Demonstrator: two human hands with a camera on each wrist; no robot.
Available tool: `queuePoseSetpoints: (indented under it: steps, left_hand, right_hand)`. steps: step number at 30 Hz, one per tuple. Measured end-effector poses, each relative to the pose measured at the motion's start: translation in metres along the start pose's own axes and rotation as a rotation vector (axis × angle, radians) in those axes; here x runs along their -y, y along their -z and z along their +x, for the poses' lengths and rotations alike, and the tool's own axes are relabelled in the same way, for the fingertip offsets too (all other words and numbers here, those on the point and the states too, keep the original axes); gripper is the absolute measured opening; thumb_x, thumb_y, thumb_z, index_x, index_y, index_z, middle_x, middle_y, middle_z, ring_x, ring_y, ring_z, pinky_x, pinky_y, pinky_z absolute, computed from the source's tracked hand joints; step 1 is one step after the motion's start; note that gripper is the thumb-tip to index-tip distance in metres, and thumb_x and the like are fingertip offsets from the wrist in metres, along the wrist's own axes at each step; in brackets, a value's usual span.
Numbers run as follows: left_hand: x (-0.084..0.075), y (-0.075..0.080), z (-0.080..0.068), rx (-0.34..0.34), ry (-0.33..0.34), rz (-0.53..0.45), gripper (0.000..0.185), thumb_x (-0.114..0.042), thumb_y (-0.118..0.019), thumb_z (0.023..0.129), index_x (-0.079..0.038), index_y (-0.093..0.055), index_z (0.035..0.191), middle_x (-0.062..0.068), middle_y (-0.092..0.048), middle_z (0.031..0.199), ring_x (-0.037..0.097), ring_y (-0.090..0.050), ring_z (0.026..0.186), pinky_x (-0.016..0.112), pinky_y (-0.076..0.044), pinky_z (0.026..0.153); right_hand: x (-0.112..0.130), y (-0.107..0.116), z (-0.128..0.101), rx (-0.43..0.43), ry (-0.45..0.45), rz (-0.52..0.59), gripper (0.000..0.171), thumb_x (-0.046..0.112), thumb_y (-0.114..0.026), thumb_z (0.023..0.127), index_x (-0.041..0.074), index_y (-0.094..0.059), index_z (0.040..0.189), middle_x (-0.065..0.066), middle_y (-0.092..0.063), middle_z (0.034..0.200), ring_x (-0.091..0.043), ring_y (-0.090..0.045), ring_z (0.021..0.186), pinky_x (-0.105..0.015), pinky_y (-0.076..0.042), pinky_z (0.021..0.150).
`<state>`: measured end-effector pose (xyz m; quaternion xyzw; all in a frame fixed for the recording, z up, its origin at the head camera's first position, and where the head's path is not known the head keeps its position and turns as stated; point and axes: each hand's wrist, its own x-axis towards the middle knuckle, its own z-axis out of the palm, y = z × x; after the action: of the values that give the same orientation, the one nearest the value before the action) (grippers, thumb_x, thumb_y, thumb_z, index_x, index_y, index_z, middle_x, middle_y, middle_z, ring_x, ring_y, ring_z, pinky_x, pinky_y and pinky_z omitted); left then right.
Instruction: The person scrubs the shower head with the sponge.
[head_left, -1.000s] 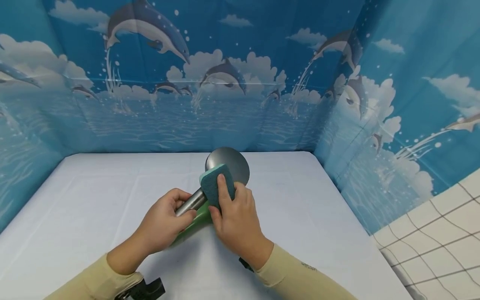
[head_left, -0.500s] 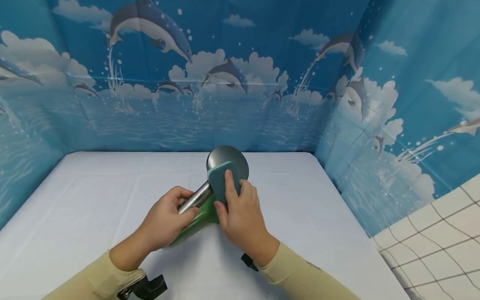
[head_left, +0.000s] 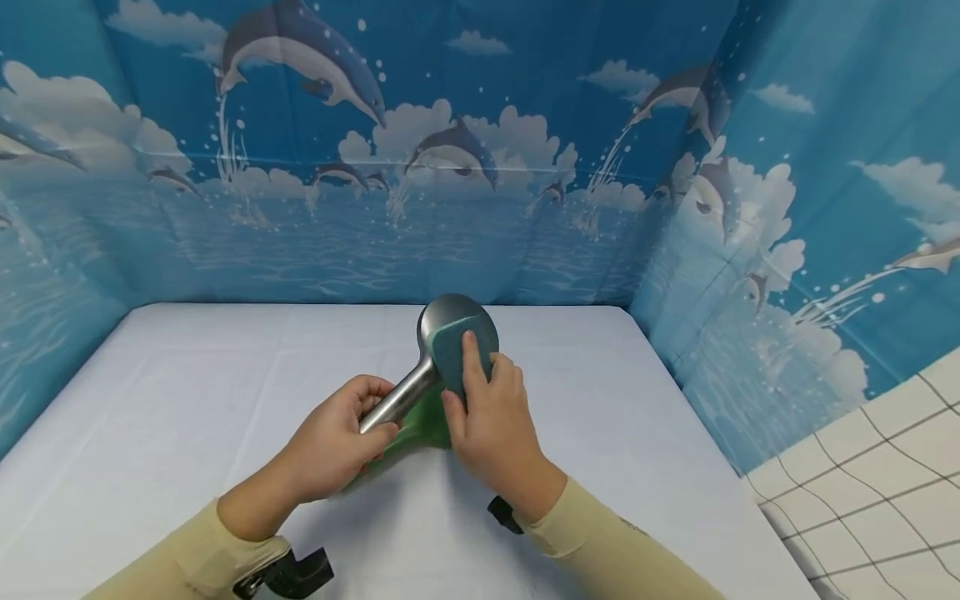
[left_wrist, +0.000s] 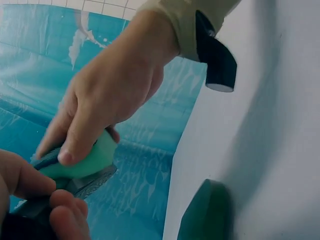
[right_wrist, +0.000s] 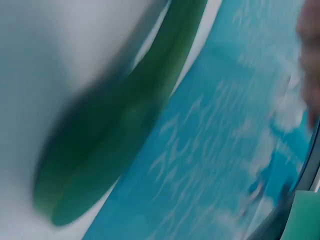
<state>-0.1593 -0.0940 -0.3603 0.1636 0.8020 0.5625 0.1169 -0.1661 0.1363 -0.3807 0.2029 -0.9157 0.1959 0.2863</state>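
A silver handheld shower head [head_left: 408, 392] slants up and away from me, held over the table. My left hand [head_left: 330, 437] grips it by the handle, thumb on top. A teal sponge [head_left: 448, 358] lies flat against its round face, covering much of it. My right hand [head_left: 491, 421] holds this sponge, index finger stretched along its back and thumb at its near edge. In the left wrist view the sponge [left_wrist: 97, 157] shows a light green layer. Below the handle lies a long green object [head_left: 429, 421], broad at one end; in the right wrist view it looks smooth and curved.
A white-covered table [head_left: 165, 400] spreads under both arms. Blue curtains [head_left: 375, 242] with dolphins hang behind it and along its sides. White tiles [head_left: 885, 475] show at the lower right. A dark wrist camera [head_left: 300, 575] sits below my left sleeve.
My right hand and the sponge have slid to the right, off the neck and onto the shower head's round face. My left hand keeps its grip and has barely moved.
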Motion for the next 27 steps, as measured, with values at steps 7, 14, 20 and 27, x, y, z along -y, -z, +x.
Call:
queuePoseSetpoints:
  steps: [7,14,20,27]
  left_hand:
    - [0.0,0.002,0.001,0.027,-0.019,-0.017,0.052,-0.017,-0.066,0.103,0.0,-0.042,0.146,0.021,-0.062,0.129,0.026,-0.062,0.081,0.037,-0.057,0.058]
    - [0.002,0.004,0.0,0.021,-0.008,-0.026,0.053,-0.016,-0.067,0.101,-0.002,-0.046,0.147,0.019,-0.061,0.128,0.023,-0.06,0.085,0.032,-0.055,0.065]
    - [0.003,0.003,0.003,-0.004,-0.049,0.04,0.054,-0.019,-0.066,0.102,-0.001,-0.049,0.15,0.018,-0.063,0.127,0.023,-0.064,0.092,0.032,-0.058,0.073]
    - [0.003,0.005,0.002,0.037,0.013,-0.055,0.047,-0.015,-0.066,0.103,-0.006,-0.049,0.146,0.018,-0.059,0.12,0.022,-0.058,0.087,0.032,-0.054,0.064]
  right_hand:
    - [0.006,0.001,-0.001,-0.018,0.125,-0.035,0.068,0.027,-0.058,0.107,0.005,-0.03,0.165,-0.034,-0.052,0.129,-0.038,-0.054,0.105,-0.049,-0.05,0.087]
    - [-0.012,0.003,0.013,0.045,-0.117,0.001,0.069,0.026,-0.056,0.11,0.003,-0.025,0.166,-0.034,-0.049,0.131,-0.04,-0.052,0.11,-0.053,-0.049,0.089]
    - [0.012,-0.003,0.0,-0.012,0.146,-0.014,0.071,0.025,-0.062,0.105,0.005,-0.031,0.165,-0.033,-0.051,0.13,-0.037,-0.053,0.103,-0.047,-0.049,0.084]
    - [-0.012,0.003,0.019,0.073,-0.097,-0.006,0.068,0.028,-0.055,0.11,0.008,-0.025,0.168,-0.033,-0.05,0.133,-0.04,-0.053,0.112,-0.054,-0.049,0.091]
